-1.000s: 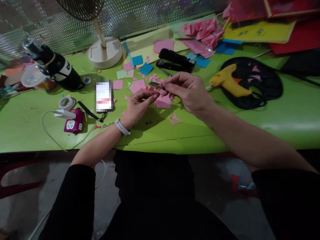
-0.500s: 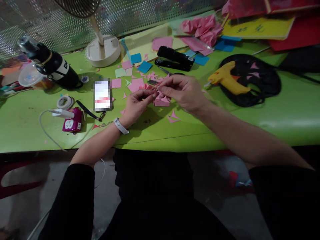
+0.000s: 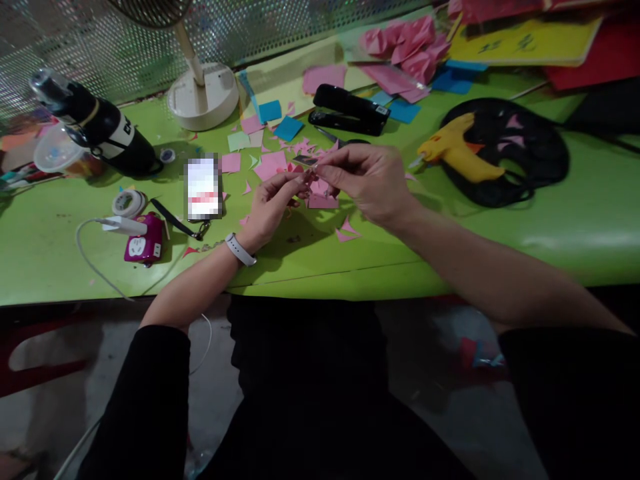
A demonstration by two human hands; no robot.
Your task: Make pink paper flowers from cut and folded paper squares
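Observation:
Both my hands meet over the green table [image 3: 350,267], just above a scatter of pink paper squares and scraps [image 3: 273,165]. My left hand [image 3: 273,207], with a white watch band at the wrist, pinches a small pink paper piece [image 3: 306,179] with its fingertips. My right hand [image 3: 367,181] is closed in a pinch on the same small piece from the right side. The piece is tiny and mostly hidden by my fingers. A small dark flat thing [image 3: 304,161] lies on the table just behind my fingertips.
A black stapler [image 3: 349,110] lies behind my hands. A yellow glue gun [image 3: 457,157] rests on a black mat [image 3: 520,153] at right. At left are a phone [image 3: 203,187], a tape roll [image 3: 129,202], a magenta power strip [image 3: 140,243], a black bottle [image 3: 97,127] and a fan base [image 3: 203,100].
My hands stay together on the pink piece, with only slight finger movement. The view has drifted a little, so everything sits slightly lower left.

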